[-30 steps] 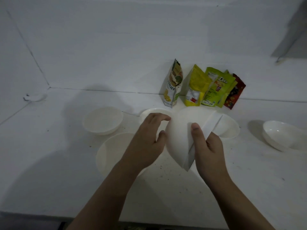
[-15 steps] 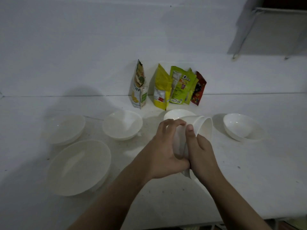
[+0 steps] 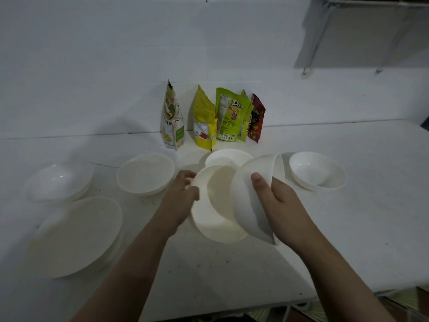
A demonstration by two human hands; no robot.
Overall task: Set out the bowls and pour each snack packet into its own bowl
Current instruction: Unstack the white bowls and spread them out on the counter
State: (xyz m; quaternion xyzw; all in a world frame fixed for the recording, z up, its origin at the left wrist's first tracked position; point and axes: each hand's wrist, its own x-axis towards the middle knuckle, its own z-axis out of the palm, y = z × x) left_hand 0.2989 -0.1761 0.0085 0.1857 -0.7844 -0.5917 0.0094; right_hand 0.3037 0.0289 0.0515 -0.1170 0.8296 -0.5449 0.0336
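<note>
Over the middle of the white table [image 3: 348, 240], my left hand [image 3: 183, 196] grips the rim of a cream bowl [image 3: 216, 214], tilted with its hollow toward me. My right hand [image 3: 276, 203] grips a second white bowl [image 3: 253, 194], tilted on its side just right of the first. Several snack packets stand against the back wall: a beige fruit packet [image 3: 173, 117], a yellow one [image 3: 204, 119], a green one [image 3: 229, 115] and a red one [image 3: 256, 118]. More bowls sit on the table: far left [image 3: 58, 182], front left [image 3: 76, 235], middle left [image 3: 146, 173], behind my hands [image 3: 228, 156] and right [image 3: 316, 170].
The white wall [image 3: 116, 66] rises directly behind the packets. A grey shelf on metal brackets [image 3: 371, 33] hangs at the upper right. The table's front edge [image 3: 255, 307] runs below my forearms, with floor showing at the lower right.
The two stacked bowls have come apart: my left hand drew the inner bowl out to the left while my right hand kept the outer one. The view also swung rightward.
</note>
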